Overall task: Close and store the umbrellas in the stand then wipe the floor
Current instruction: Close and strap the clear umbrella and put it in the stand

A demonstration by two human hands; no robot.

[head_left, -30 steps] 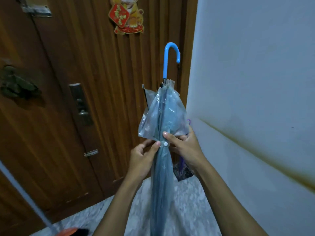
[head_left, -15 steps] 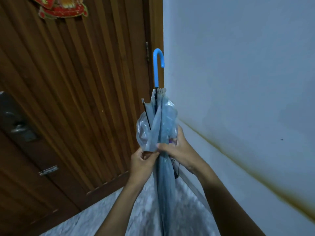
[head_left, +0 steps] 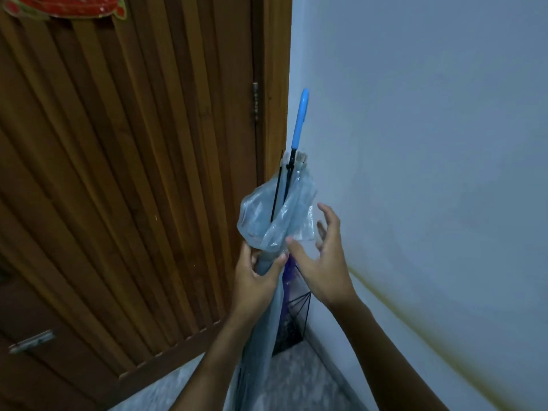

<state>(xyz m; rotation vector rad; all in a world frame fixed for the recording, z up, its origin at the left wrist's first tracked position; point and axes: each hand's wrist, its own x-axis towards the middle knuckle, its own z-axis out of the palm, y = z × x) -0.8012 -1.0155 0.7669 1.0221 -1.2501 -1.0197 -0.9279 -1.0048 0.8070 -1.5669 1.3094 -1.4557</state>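
Note:
A closed clear-plastic umbrella (head_left: pixel 275 215) with a blue hooked handle (head_left: pixel 299 120) stands upright in front of me, its canopy gathered and bunched above my hands. My left hand (head_left: pixel 255 280) grips the gathered canopy around its middle. Just to the right, my right hand (head_left: pixel 323 262) is off the umbrella with fingers spread, holding nothing. Behind and below the hands, in the corner, stands a black mesh umbrella stand (head_left: pixel 292 324) with something purple (head_left: pixel 289 269) in it. The umbrella's lower end runs out of view at the bottom.
A brown wooden slatted door (head_left: pixel 133 173) fills the left side, with a red decoration (head_left: pixel 65 7) at its top. A pale wall (head_left: pixel 430 143) with a yellowish stain line (head_left: pixel 415 327) is on the right. Speckled floor (head_left: pixel 296 381) shows below.
My right hand has let go of the umbrella and opened its fingers. The view has shifted closer to the corner, and the mesh stand now shows behind the hands.

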